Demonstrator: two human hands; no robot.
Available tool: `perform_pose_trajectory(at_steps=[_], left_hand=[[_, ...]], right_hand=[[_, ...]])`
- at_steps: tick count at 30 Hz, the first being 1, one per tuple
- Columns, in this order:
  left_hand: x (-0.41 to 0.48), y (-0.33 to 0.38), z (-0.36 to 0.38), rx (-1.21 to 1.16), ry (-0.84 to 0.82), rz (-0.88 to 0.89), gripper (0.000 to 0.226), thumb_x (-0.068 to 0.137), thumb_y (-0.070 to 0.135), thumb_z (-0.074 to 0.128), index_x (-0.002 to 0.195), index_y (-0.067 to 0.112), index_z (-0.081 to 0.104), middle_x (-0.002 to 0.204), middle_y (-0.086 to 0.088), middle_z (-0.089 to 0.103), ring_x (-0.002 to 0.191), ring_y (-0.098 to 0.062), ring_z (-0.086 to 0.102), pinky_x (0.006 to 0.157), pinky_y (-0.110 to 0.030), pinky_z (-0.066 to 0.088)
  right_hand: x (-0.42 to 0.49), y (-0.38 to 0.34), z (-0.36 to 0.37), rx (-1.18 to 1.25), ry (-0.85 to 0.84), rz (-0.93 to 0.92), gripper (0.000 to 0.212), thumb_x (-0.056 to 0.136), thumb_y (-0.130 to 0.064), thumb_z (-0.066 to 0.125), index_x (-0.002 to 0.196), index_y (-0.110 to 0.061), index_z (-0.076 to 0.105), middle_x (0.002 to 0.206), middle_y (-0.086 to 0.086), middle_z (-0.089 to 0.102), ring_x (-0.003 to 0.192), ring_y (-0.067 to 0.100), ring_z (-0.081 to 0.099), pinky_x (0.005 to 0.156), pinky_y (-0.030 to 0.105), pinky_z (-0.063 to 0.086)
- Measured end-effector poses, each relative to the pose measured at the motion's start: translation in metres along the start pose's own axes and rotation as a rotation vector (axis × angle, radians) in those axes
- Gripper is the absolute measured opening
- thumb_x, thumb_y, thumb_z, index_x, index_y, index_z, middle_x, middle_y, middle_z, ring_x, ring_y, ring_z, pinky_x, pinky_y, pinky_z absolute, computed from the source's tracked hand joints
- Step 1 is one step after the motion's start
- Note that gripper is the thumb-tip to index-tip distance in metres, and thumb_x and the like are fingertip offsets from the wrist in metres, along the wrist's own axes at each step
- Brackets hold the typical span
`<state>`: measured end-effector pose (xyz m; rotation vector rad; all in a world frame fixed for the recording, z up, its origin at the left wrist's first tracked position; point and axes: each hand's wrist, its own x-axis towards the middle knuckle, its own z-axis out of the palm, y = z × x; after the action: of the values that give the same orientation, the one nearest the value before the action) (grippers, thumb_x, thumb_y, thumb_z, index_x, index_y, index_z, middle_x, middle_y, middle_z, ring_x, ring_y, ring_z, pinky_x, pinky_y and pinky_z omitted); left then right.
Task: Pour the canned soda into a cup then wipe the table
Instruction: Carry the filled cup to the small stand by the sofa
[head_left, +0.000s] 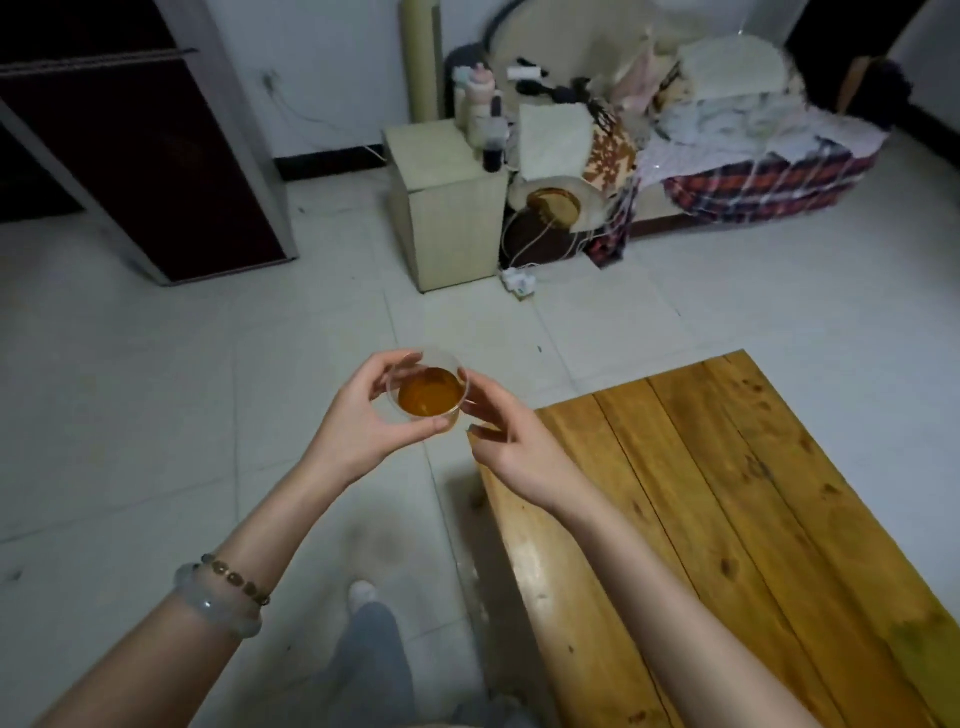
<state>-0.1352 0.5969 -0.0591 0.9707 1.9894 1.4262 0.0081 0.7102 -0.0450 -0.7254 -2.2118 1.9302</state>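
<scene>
A clear plastic cup (429, 388) with orange-brown soda in it is held in the air over the tiled floor, just left of the wooden table (727, 519). My left hand (363, 415) grips the cup from the left, thumb under its near side and fingers curled round the far rim. My right hand (511, 441) touches the cup's right side with its fingertips. No can and no cloth are in view.
The table's near left corner lies under my right hand. My leg and shoe (363, 613) stand on the floor below. A small cream cabinet (447, 208) with bottles, a piled bed (753, 156) and a dark wardrobe (156, 156) are farther back.
</scene>
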Motion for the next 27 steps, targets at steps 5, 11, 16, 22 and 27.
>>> perform_pose_trajectory(at_steps=[5, 11, 16, 22, 27], left_hand=[[0.022, -0.020, -0.089, 0.000, 0.089, -0.028, 0.070, 0.046, 0.046, 0.088, 0.107, 0.040, 0.054, 0.117, 0.016, 0.062, 0.112, -0.004, 0.058, 0.101, -0.033, 0.045], [0.063, -0.041, -0.180, 0.019, 0.135, -0.012, 0.069, 0.051, 0.040, 0.088, 0.110, 0.041, 0.053, 0.119, 0.014, 0.062, 0.113, -0.003, 0.057, 0.103, -0.035, 0.043], [0.102, -0.051, -0.242, 0.054, 0.150, -0.023, 0.068, 0.054, 0.040, 0.086, 0.112, 0.041, 0.051, 0.120, 0.017, 0.061, 0.116, -0.005, 0.055, 0.103, -0.037, 0.043], [0.150, -0.065, -0.292, 0.040, 0.169, -0.021, 0.072, 0.052, 0.045, 0.086, 0.115, 0.035, 0.052, 0.121, 0.014, 0.061, 0.116, -0.005, 0.056, 0.104, -0.039, 0.043], [0.202, -0.084, -0.323, 0.043, 0.190, -0.040, 0.073, 0.054, 0.042, 0.087, 0.117, 0.037, 0.051, 0.121, 0.017, 0.060, 0.117, -0.005, 0.055, 0.102, -0.040, 0.045]], right_hand=[[0.068, -0.038, 0.053, 0.012, -0.082, -0.017, 0.072, 0.080, 0.016, 0.040, 0.138, -0.026, 0.039, 0.133, -0.007, 0.049, 0.124, 0.005, 0.045, 0.102, 0.021, 0.041], [0.157, -0.074, 0.112, 0.089, -0.114, -0.012, 0.065, 0.072, 0.007, 0.042, 0.129, -0.024, 0.046, 0.121, -0.012, 0.056, 0.119, 0.002, 0.050, 0.102, 0.024, 0.041], [0.223, -0.100, 0.140, 0.098, -0.145, 0.002, 0.063, 0.081, 0.018, 0.040, 0.129, -0.021, 0.050, 0.127, -0.005, 0.057, 0.118, -0.001, 0.051, 0.079, 0.010, 0.045], [0.294, -0.120, 0.156, 0.148, -0.188, 0.043, 0.060, 0.079, 0.020, 0.040, 0.124, -0.017, 0.054, 0.123, 0.002, 0.060, 0.119, 0.007, 0.053, 0.093, 0.027, 0.046], [0.362, -0.129, 0.158, 0.163, -0.219, 0.060, 0.064, 0.064, 0.002, 0.046, 0.125, -0.014, 0.055, 0.122, 0.003, 0.062, 0.118, 0.006, 0.054, 0.097, 0.031, 0.046]])
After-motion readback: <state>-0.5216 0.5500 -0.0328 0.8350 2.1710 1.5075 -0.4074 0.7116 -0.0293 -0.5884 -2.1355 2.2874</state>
